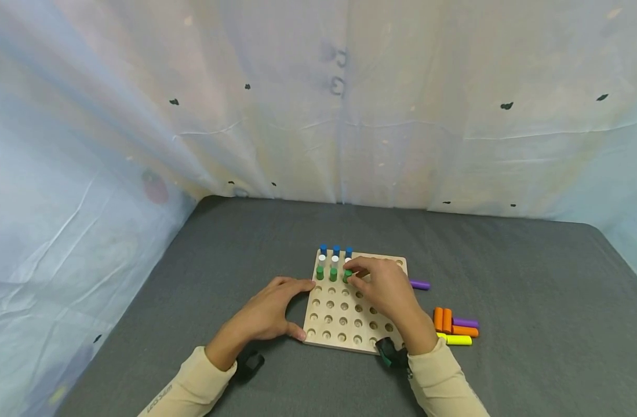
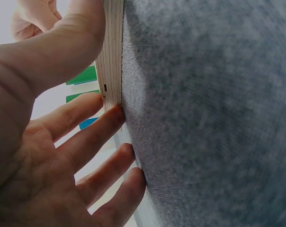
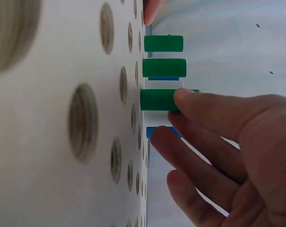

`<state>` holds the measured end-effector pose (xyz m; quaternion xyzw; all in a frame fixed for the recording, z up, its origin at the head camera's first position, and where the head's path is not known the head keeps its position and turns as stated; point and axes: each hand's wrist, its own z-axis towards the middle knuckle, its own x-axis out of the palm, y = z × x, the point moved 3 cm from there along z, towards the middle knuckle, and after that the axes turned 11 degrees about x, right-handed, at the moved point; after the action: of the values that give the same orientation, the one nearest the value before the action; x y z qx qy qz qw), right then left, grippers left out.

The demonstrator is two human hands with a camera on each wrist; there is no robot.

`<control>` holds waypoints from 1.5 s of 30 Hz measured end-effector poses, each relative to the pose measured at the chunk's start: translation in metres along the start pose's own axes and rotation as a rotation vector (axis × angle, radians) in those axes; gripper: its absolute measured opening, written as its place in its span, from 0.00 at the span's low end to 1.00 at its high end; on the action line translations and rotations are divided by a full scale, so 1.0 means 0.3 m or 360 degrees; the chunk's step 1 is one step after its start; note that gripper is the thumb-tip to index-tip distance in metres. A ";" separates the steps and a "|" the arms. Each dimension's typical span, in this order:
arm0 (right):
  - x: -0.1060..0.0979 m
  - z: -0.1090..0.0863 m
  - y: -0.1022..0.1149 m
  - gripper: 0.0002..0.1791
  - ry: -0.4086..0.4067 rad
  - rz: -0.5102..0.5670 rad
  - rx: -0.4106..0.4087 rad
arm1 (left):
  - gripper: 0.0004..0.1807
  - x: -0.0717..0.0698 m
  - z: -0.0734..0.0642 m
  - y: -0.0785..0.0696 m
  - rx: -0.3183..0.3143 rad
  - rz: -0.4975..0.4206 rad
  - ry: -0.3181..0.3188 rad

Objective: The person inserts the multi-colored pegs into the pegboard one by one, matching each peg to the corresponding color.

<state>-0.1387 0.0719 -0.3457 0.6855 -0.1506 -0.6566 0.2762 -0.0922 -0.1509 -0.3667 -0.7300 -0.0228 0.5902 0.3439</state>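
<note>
On the grey, fabric-covered counter [image 1: 532, 301], a square, pale wooden board [image 1: 335, 328] lies flat in front of you, drilled with rows of round holes. Both your hands are at it, forearms reaching in from the near side in cream sleeves [image 1: 443, 373]. Your left hand [image 1: 268, 307] is spread wide along the board's left side: the thumb touches the near corner, the index fingertip touches the edge farther up, and the other fingers extend down toward the cloth. Your right hand [image 1: 383, 286] arches over the board from the right, thumb and forefinger pinching a green peg [image 3: 157, 100], the remaining fingers loosely bent. That smooth, upright cylinder meets the board's face at its lower end, third in line after two standing green pegs [image 1: 333, 274]; you cannot tell how deep it sits. Behind them stand white pegs [image 1: 321, 260], partly hidden by your fingers, then three blue pegs [image 1: 336, 250] along the far edge. Close up, the board's side shows thin layered lines. Right of the board, orange pegs [image 1: 439, 319], purple pegs [image 1: 420, 285] and yellow pegs [image 1: 459, 340] lie on their sides. Beyond hangs a pale, creased sheet [image 1: 375, 156].
</note>
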 end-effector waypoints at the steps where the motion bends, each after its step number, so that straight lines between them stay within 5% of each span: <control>1: 0.001 0.000 0.000 0.13 0.0005 -0.0008 -0.0003 | 0.53 -0.001 -0.001 -0.001 -0.0003 0.0000 -0.0002; 13: -0.075 -0.043 -0.040 0.16 0.0058 -0.0097 -0.0015 | 0.54 -0.001 -0.016 -0.015 -0.0012 -0.0009 -0.0018; 22: -0.209 -0.118 -0.210 0.13 -0.0015 -0.0151 0.0004 | 0.53 0.000 0.002 -0.024 0.0007 -0.0010 0.0019; 33: -0.334 -0.226 -0.438 0.16 0.0073 -0.0306 0.0152 | 0.54 0.007 0.011 -0.025 0.0014 -0.0030 0.0049; 45: -0.350 -0.233 -0.514 0.17 0.0105 -0.0363 0.0175 | 0.53 0.005 0.008 -0.014 0.0020 -0.0012 0.0027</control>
<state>-0.1037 0.2680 -0.3499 0.7336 -0.0983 -0.6515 0.1665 -0.0924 -0.1460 -0.3658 -0.7328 -0.0188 0.5827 0.3509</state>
